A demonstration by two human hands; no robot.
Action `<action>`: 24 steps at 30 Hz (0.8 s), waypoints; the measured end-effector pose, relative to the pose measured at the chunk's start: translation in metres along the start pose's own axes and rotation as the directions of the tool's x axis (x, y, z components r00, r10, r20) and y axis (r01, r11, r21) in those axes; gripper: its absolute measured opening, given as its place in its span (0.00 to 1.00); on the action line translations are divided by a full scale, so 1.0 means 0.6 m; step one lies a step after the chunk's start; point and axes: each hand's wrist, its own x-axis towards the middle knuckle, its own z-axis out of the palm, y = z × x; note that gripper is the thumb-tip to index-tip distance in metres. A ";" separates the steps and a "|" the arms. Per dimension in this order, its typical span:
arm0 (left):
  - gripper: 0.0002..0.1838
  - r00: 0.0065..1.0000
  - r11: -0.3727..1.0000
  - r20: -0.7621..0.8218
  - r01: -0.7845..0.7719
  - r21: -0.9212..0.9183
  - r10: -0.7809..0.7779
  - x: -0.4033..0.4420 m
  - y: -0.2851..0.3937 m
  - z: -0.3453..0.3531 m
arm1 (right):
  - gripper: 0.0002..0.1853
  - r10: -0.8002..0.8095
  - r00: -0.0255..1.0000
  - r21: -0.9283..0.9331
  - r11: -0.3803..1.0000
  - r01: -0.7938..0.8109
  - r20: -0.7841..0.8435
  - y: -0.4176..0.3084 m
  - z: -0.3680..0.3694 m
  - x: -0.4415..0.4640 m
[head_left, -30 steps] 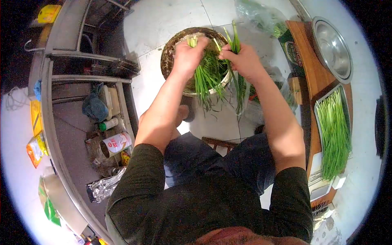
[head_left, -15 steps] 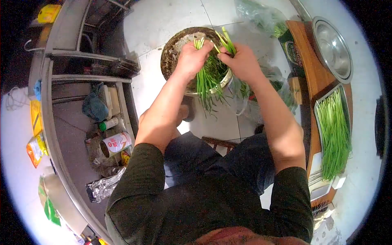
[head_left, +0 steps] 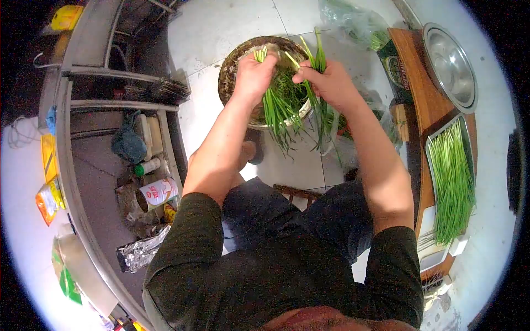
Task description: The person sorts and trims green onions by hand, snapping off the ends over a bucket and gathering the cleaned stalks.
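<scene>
My left hand (head_left: 255,77) is closed round a bunch of garlic chives (head_left: 279,110), pale stem ends up and green leaves hanging down. Across from it, my right hand (head_left: 327,84) grips a few separate chive stalks (head_left: 318,52), some pointing up past the fingers and some trailing below. Both hands are over a round, stained bin (head_left: 227,91) on the floor. Dark green trimmings (head_left: 287,88) lie inside it. A metal tray of long chives (head_left: 451,182), laid side by side, rests at the right.
A steel bowl (head_left: 450,66) sits on the wooden board (head_left: 414,71) at the right. Plastic bags of greens (head_left: 359,25) lie on the floor beyond my right hand. At the left stands a metal shelf (head_left: 94,143) with a can (head_left: 158,192) and foil (head_left: 142,251).
My left hand has moved slightly left with its bunch, widening the space between the hands. Longer stalks now hang from my right hand.
</scene>
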 end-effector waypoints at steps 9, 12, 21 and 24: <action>0.09 0.997 0.993 0.046 0.063 0.101 -0.068 -0.001 -0.003 -0.003 | 0.14 -0.029 0.999 0.052 0.998 0.030 -0.022 0.015 0.001 0.009; 0.07 0.994 0.996 0.091 0.045 0.082 -0.053 -0.007 0.000 0.006 | 0.14 -0.026 1.000 -0.032 0.999 0.026 -0.008 0.007 0.000 0.006; 0.09 0.995 0.999 0.091 0.053 -0.008 -0.052 -0.007 -0.003 0.008 | 0.11 0.032 0.980 0.109 0.994 -0.010 -0.194 0.014 0.008 0.014; 0.09 0.995 0.999 0.087 0.045 0.024 -0.047 -0.006 -0.004 0.006 | 0.11 -0.009 0.974 -0.140 0.990 -0.024 -0.228 0.004 0.002 0.010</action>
